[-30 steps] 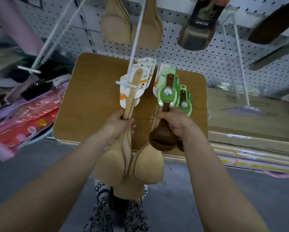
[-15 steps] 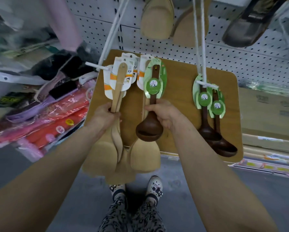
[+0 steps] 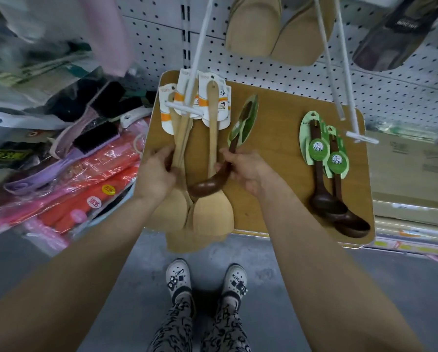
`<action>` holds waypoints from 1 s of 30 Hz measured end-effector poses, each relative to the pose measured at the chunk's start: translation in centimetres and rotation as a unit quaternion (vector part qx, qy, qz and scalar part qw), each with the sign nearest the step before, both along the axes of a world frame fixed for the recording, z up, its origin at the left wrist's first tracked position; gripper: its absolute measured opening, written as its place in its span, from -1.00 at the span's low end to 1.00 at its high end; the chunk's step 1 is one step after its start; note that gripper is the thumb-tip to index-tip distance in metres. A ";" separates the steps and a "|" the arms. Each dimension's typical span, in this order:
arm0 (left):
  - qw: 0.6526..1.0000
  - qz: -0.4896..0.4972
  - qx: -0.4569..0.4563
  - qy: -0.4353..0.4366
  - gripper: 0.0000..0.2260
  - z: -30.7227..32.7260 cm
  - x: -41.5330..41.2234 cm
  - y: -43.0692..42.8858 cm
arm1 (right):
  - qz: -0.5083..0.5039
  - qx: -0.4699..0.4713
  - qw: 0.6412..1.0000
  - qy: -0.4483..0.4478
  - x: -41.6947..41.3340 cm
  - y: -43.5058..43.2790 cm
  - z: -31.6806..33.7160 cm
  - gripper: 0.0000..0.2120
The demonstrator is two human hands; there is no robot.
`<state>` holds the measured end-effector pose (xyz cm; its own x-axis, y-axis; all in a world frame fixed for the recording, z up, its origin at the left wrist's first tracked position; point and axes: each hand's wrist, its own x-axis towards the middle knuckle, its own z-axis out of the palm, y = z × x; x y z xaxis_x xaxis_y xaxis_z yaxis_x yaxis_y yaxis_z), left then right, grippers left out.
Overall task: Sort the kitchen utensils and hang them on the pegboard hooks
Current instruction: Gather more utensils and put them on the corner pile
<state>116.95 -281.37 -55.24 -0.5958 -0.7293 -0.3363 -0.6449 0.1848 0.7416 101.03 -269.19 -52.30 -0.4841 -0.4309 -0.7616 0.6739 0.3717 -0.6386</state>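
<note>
Left hand grips the handles of a bunch of light wooden spatulas, fingers curled round them, same grip as half a second ago. Their white-and-orange cards sit at the crossbar of a white hook; can't tell if they're threaded on it.

Right hand pinches the neck of a dark wooden ladle, fingers closed on it. Change: the ladle was upright with its green card facing the camera and the bowl hanging below the hand. Now it's tilted, card nearly edge-on, bowl swung left across the spatula blades toward the left hand. The two hands are closer together than before.

One more light spatula hangs between the hands, handle just beside the right fingers; can't tell if they hold it.

Two other dark ladles with green cards are at right in front of the wooden board, near a second white hook, placed as before. Pegboard behind, brushes at left, person's shoes below.
</note>
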 end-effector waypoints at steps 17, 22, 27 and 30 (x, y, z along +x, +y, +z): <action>0.987 -0.120 0.092 0.058 -0.78 2.7 -8.9 13.4 | -0.032 0.103 0.978 0.180 -8.6 13.2 1.7 -0.86; 0.982 -0.161 0.093 0.043 -0.75 2.9 -13.2 18.4 | -0.070 0.136 0.972 0.176 -12.7 19.3 1.8 -0.81; 0.979 -0.175 0.102 0.011 -0.74 2.0 -16.5 21.9 | -0.060 0.124 0.977 0.162 -15.5 22.9 1.3 -0.79; 0.979 -0.178 0.099 -0.017 -0.69 1.5 -17.8 23.0 | -0.058 0.118 0.980 0.152 -16.7 24.2 0.8 -0.83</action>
